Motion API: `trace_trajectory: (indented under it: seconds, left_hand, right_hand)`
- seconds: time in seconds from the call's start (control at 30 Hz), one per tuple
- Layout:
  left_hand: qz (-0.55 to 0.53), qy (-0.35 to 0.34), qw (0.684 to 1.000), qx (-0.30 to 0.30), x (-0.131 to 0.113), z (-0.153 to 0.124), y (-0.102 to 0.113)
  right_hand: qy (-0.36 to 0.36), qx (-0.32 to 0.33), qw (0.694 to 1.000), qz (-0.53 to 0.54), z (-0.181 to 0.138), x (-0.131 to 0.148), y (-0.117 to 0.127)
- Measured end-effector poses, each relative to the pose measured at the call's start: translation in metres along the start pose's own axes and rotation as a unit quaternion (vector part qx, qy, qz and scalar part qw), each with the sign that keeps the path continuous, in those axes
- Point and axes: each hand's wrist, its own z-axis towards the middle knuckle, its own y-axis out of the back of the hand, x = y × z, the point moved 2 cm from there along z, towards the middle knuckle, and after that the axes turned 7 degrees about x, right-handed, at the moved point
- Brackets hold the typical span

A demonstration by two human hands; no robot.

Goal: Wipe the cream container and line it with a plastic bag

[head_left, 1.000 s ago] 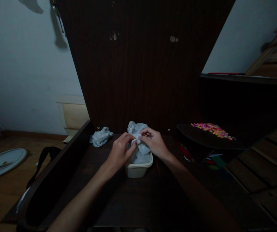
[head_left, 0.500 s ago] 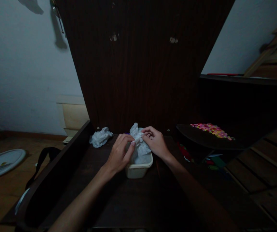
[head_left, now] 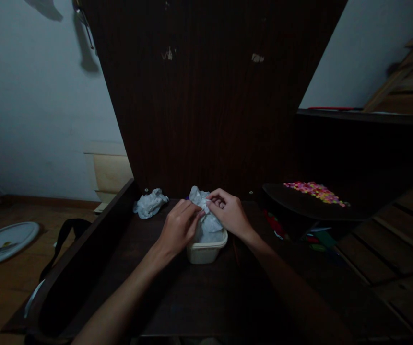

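Note:
A whitish plastic bag (head_left: 211, 225) bunches up inside a small cream-coloured tub (head_left: 206, 254) on the dark desk. My left hand (head_left: 179, 225) pinches the bag's gathered part between thumb and fingers, from the left. From the right, my right hand (head_left: 230, 211) grips the same gathered part with thumb and forefinger, its other fingers curled. The bag's top end sticks up behind the fingertips. What lies inside the bag or deeper in the tub is hidden.
A second crumpled white bag (head_left: 151, 203) lies at the back left of the desk (head_left: 188, 297). Pink and yellow small pieces (head_left: 316, 192) are spread on a dark corner shelf at right. A raised side board (head_left: 84, 258) edges the left. A white lid-like disc (head_left: 6, 244) is on the floor.
Both hands have drawn closer together at the bag's gathered part. The bag's top end has sunk slightly and leans more to the left. The tub stays in place.

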Motion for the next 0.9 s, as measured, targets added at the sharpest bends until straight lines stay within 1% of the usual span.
trace_trajectory:
  seconds: [0.17,0.3,0.37,0.43,0.5,0.6,0.7,0.8,0.9]
  left_hand:
    - [-0.013,-0.029,0.998,-0.055,-0.004,-0.005,0.003]
    - [-0.038,-0.033,0.992,-0.113,-0.006,-0.008,0.009]
    - [-0.039,-0.034,0.992,-0.111,-0.006,-0.008,0.011]
    - [-0.028,-0.042,0.995,-0.089,-0.004,-0.006,0.011]
    - [-0.015,-0.05,0.996,-0.075,-0.002,-0.005,0.009]
    - [-0.01,-0.057,0.995,-0.075,0.002,-0.005,0.003]
    - [-0.014,-0.063,0.994,-0.083,0.004,-0.005,-0.002]
    - [-0.019,-0.075,0.993,-0.091,0.006,-0.007,-0.005]
    - [-0.017,-0.088,0.991,-0.097,0.007,-0.009,-0.007]
  right_hand:
    - [0.002,-0.012,1.0,-0.008,0.001,-0.002,0.0]
    - [-0.01,-0.058,0.997,-0.045,0.004,-0.007,0.007]
    - [-0.024,-0.071,0.997,-0.019,0.005,-0.01,0.013]
    - [-0.021,-0.073,0.997,0.025,0.005,-0.008,0.017]
    - [0.002,-0.06,0.997,0.04,0.003,-0.001,0.019]
    - [0.026,0.006,1.0,0.002,0.001,0.011,0.016]
    - [0.03,0.06,0.997,-0.038,0.0,0.016,0.011]
    - [0.034,0.062,0.996,-0.052,0.0,0.012,0.009]
    - [0.049,0.033,0.995,-0.081,0.001,0.01,0.008]
